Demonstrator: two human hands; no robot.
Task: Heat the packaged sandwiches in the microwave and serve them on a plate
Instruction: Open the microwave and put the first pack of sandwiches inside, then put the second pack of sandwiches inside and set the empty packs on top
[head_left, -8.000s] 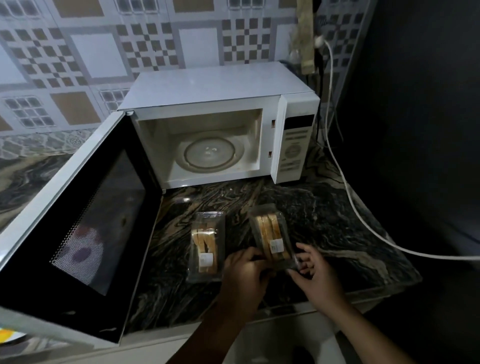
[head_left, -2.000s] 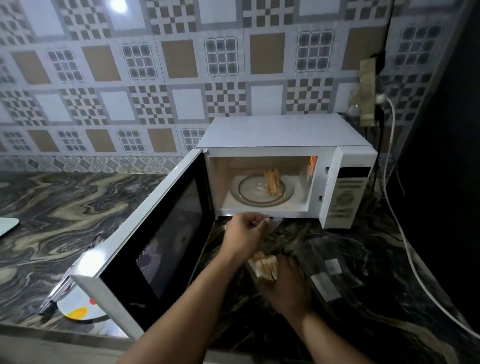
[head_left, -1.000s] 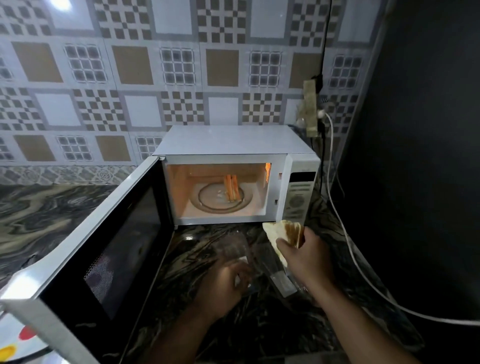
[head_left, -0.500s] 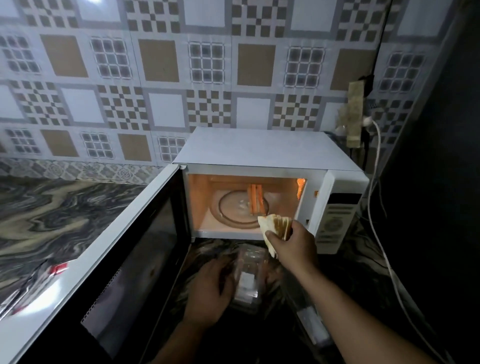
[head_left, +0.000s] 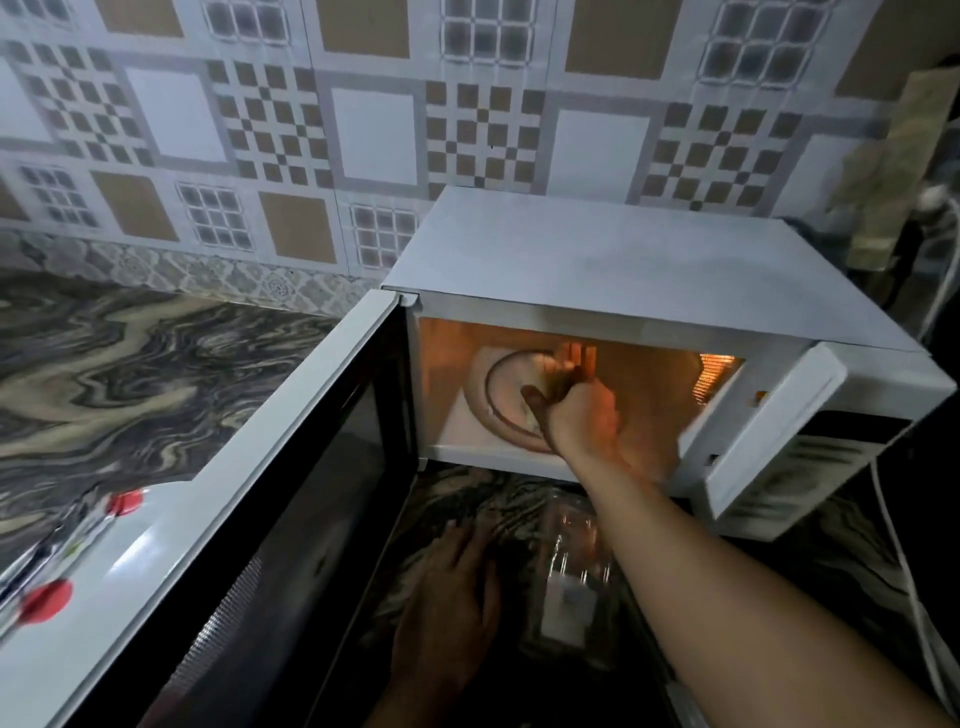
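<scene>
Fingers (head_left: 545, 389) of the right hand (head_left: 582, 421) are curled around the second sandwich (head_left: 558, 375) inside the lit microwave (head_left: 597, 270), lowering it onto the turntable (head_left: 498, 400). Half a second ago that hand was only at the cavity's mouth with the sandwich held in front of it; now it has reached in. The first sandwich (head_left: 582, 356) stands just beyond the fingers, toward the back of the turntable. Below and nearer than the fingers, the left hand (head_left: 452, 618) rests flat and empty on the dark marbled surface (head_left: 130, 374), just beside an emptied clear package (head_left: 569, 571). To the left of the fingers the door (head_left: 291, 519) hangs wide open. Judging from this, loading is nearly finished: what remains is to release, withdraw, shut the door and start the heating. The plate is not clearly in view.
</scene>
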